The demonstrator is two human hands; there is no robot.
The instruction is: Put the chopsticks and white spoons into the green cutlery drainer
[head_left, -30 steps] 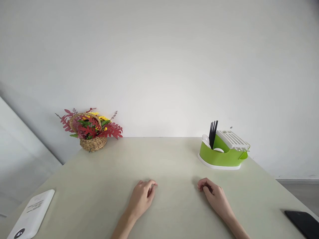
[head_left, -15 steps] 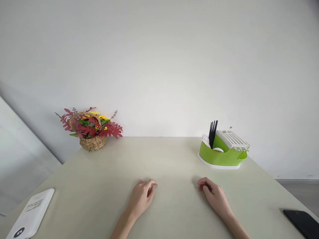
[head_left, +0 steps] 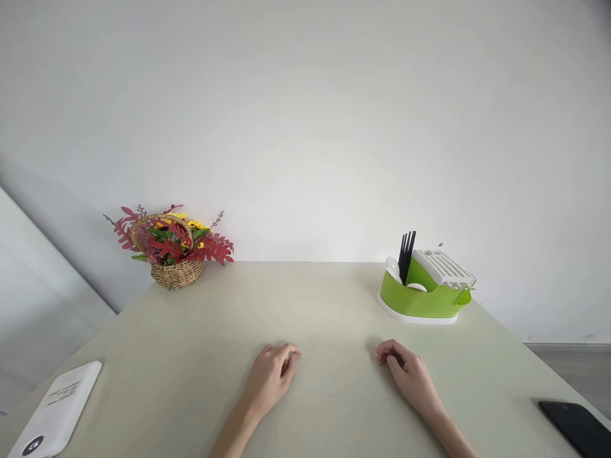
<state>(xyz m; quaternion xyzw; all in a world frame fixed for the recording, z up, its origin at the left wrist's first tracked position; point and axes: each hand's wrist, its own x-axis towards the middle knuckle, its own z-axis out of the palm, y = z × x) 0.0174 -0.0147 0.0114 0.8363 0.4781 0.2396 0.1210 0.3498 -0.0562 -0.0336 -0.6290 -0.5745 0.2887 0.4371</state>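
Resting on the pale table [head_left: 329,407], my left hand [head_left: 271,375] is loosely closed with its fingers curled, and nothing shows in it. My right hand [head_left: 407,372] lies across from it, also curled closed with no object visible in it. Behind the right hand stands a green and white utensil holder [head_left: 420,302]. Black chopsticks [head_left: 407,257] rise from the holder, and white spoons [head_left: 393,268] sit inside it. A white slatted rack [head_left: 443,268] tops its right side. Neither hand touches the holder.
A wicker basket [head_left: 176,275] of red leaves and yellow flowers stands at the back left by the wall. A white device like a power bank [head_left: 60,407] lies at the left front. A black phone [head_left: 575,423] lies near the right edge.
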